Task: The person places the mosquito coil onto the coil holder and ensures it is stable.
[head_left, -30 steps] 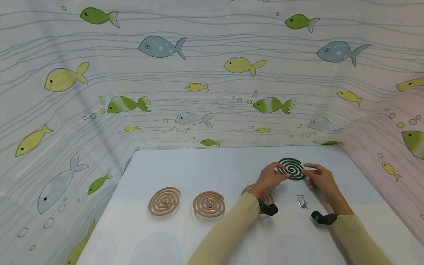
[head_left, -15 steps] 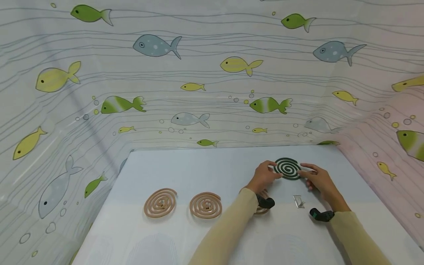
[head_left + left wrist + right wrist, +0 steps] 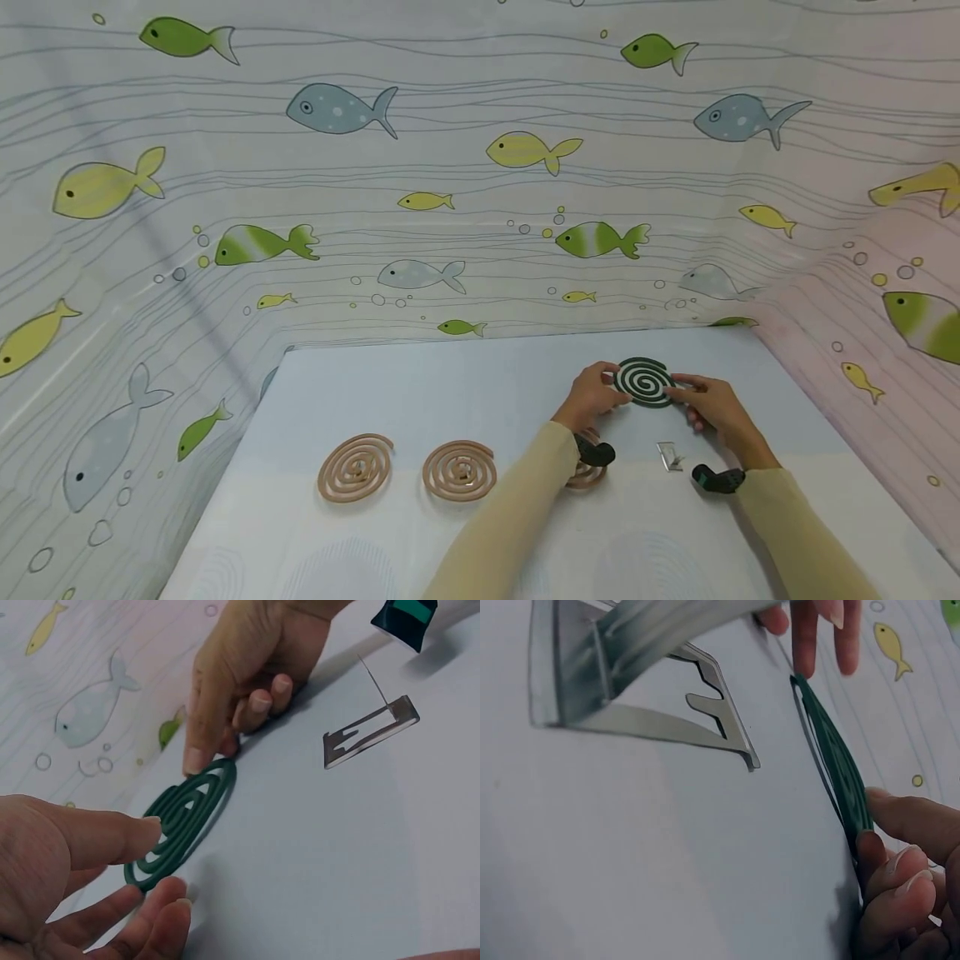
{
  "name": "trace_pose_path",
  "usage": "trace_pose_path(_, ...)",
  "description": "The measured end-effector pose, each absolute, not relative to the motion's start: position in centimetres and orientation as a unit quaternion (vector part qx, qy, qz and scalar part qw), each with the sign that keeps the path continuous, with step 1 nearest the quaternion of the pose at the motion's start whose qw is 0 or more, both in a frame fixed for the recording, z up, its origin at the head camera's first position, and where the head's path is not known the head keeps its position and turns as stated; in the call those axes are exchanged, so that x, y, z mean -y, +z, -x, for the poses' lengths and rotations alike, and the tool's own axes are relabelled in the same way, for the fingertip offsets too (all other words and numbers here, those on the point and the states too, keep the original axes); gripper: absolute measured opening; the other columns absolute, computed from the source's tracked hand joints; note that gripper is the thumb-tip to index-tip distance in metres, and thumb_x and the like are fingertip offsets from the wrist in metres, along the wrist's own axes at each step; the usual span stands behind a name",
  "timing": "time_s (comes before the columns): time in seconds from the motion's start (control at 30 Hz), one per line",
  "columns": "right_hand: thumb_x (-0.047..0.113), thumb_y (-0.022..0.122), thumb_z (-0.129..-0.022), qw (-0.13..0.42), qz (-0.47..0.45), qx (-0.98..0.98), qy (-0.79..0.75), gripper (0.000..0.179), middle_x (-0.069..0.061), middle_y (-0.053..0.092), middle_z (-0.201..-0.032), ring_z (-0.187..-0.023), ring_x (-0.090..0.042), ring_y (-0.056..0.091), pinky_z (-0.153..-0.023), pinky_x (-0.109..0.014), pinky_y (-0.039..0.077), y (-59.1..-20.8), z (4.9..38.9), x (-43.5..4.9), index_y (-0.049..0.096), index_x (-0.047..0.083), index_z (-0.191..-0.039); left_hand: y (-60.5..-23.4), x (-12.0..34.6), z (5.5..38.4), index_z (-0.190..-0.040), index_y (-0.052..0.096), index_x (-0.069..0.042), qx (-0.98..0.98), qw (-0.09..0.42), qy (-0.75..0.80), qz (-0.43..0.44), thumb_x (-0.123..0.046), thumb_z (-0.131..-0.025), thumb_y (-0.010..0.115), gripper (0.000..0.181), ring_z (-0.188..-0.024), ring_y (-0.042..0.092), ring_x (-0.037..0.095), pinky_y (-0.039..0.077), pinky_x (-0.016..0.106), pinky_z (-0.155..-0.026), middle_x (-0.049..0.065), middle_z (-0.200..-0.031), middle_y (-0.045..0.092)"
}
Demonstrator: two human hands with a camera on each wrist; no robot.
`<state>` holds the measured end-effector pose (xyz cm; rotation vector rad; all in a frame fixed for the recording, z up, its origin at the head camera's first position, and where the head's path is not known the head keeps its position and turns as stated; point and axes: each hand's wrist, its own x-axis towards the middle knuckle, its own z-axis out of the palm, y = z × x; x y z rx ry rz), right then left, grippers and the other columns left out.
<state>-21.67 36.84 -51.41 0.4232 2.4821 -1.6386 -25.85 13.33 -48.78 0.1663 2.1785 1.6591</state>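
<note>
A dark green mosquito coil (image 3: 645, 382) lies nearly level close over the white table, between both hands. My left hand (image 3: 588, 396) holds its left edge, index finger on the far side and thumb on the near side. In the left wrist view, that thumb overlaps the coil (image 3: 176, 825). At the opposite edge, my right hand (image 3: 723, 412) pinches the rim between thumb and index finger, its other fingers curled below. Nearer to me lies a small metal coil stand (image 3: 670, 456), with a thin prong sticking up in the left wrist view.
Two brown coils, one at far left (image 3: 356, 468) and another beside it (image 3: 460, 472), sit on metal stands. A third brown coil (image 3: 588, 477) is partly hidden under the left forearm. Fish-patterned walls (image 3: 465, 250) enclose the table's (image 3: 420, 375) back and sides.
The head view has turned slightly, shifting everything leftward. My right fingers have come in a little over the green coil's edge; the coil and stand stay about where they were.
</note>
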Motion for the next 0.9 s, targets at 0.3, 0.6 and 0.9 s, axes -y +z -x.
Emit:
trace_pose_path(0.3, 0.035, 0.072, -0.099, 0.072, -0.145, -0.819, -0.551, 0.071, 0.004, 0.05, -0.068, -0.055, -0.007, 0.047, -0.049, -0.023, 0.046, -50.9, 21.5, -36.7, 0.043, 0.001, -0.155, -48.4, -12.8, 25.9, -0.136, 0.063, -0.01, -0.782, 0.213, 0.581, -0.079, 0.0, -0.084, 0.083, 0.056, -0.078, 0.068, 0.023, 0.053, 0.034, -0.072, 0.011, -0.131, 0.066)
trace_pose_path(0.6, 0.038, 0.075, -0.096, 0.043, -0.14, -0.815, -0.561, 0.075, -0.006, 0.059, -0.093, -0.061, -0.011, 0.053, -0.054, -0.028, 0.051, -51.1, 21.2, -36.3, 0.04, 0.008, -0.156, -48.2, -12.2, 25.6, -0.134, 0.063, -0.006, -0.757, 0.225, 0.61, -0.062, 0.007, -0.083, 0.08, 0.055, -0.077, 0.063, 0.019, 0.055, 0.043, -0.083, 0.012, -0.132, 0.065)
trace_pose_path(0.9, 0.042, 0.073, -0.097, 0.028, -0.146, -0.799, -0.583, 0.077, -0.003, 0.067, -0.073, -0.06, -0.012, 0.059, -0.056, -0.029, 0.055, -51.2, 20.9, -35.8, 0.04, 0.008, -0.157, -48.0, -11.9, 25.6, -0.132, 0.062, -0.003, -0.738, 0.241, 0.628, -0.05, 0.006, -0.085, 0.079, 0.05, -0.074, 0.061, 0.02, 0.054, 0.042, -0.08, 0.014, -0.126, 0.065)
